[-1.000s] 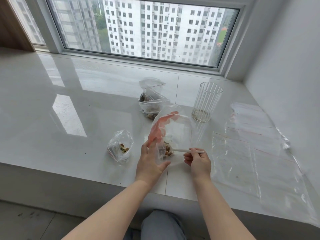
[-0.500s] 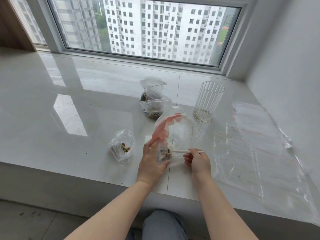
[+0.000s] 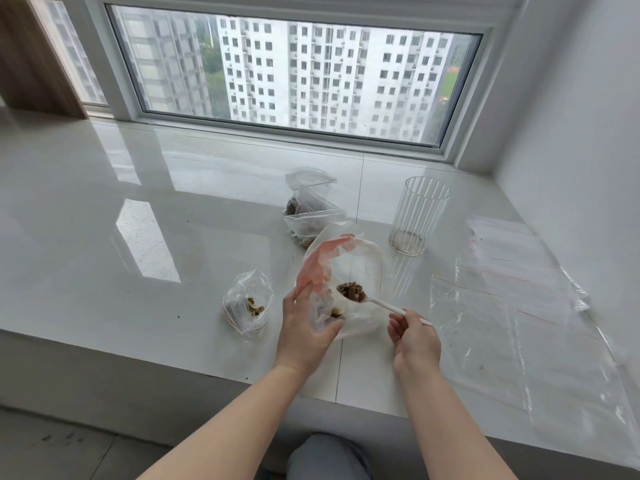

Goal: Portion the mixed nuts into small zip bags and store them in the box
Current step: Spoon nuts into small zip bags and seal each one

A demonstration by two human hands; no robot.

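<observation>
Gripping the bag [image 3: 360, 271], left hand [image 3: 304, 330]; right hand [image 3: 414, 336] pinches a nut-laden spoon [image 3: 367, 299].

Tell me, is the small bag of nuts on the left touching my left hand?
Apart. The head view shows bare sill between the small bag and the left hand.

large clear bag [image 3: 349, 271]: upright, open; white spoon [image 3: 372, 301]: heaped with nuts [image 3: 351, 291]; small bag [image 3: 247, 301]: left, few nuts
</observation>
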